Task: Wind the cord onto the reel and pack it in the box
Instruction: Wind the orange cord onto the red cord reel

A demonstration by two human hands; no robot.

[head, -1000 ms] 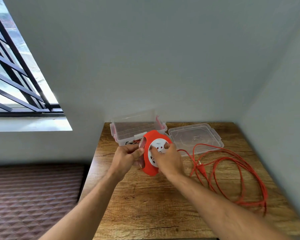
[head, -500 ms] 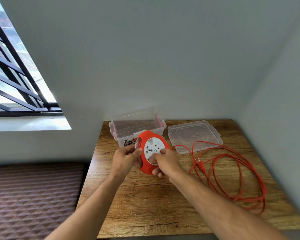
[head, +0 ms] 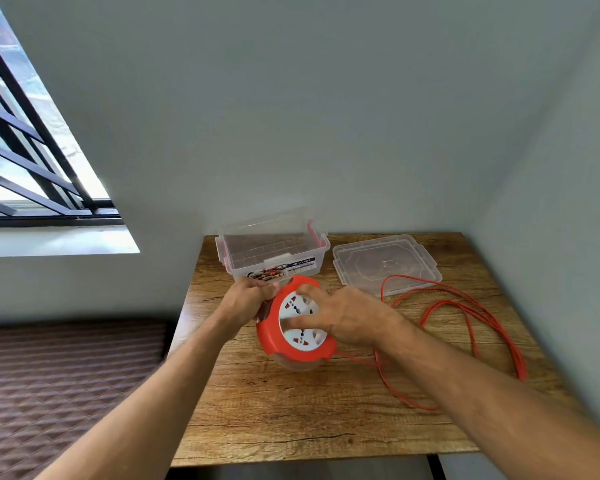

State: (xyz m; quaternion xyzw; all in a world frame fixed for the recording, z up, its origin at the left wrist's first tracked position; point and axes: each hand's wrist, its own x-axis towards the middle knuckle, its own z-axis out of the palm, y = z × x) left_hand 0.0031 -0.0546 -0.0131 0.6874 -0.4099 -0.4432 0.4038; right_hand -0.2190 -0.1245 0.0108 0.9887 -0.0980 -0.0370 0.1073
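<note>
A round red reel with a white socket face is held above the wooden table, tilted toward me. My left hand grips its upper left rim. My right hand lies over the white face, fingers curled on it. The orange cord leaves the reel's lower right edge and lies in loose loops on the right side of the table. The clear plastic box stands open at the back, just behind the reel.
The box's clear lid lies flat at the back right, with a cord loop over its front edge. Walls close the table in at the back and right. A barred window is at the left, and a brown quilted surface lies below it.
The reel has tipped so its white face points more toward me. My right hand has shifted round the face. The cord loops on the table have shifted a little.
</note>
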